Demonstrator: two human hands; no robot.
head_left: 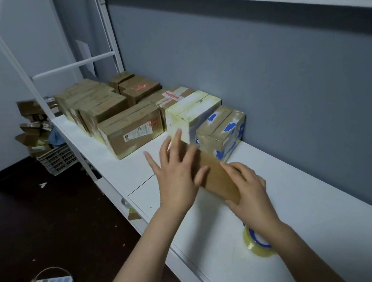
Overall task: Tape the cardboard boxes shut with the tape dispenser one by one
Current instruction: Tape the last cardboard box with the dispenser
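Both hands are on one brown box [217, 177] lying on the white worktop [310, 194]. The left hand [176, 179] lies flat on the box's top with fingers spread, and the right hand [249, 194] grips its near end with curled fingers. The tape roll [257, 244] sits on the worktop under the right forearm. Just beyond the box stands a blue-patched box [222, 130], and further taped boxes [129, 130] run along the wall.
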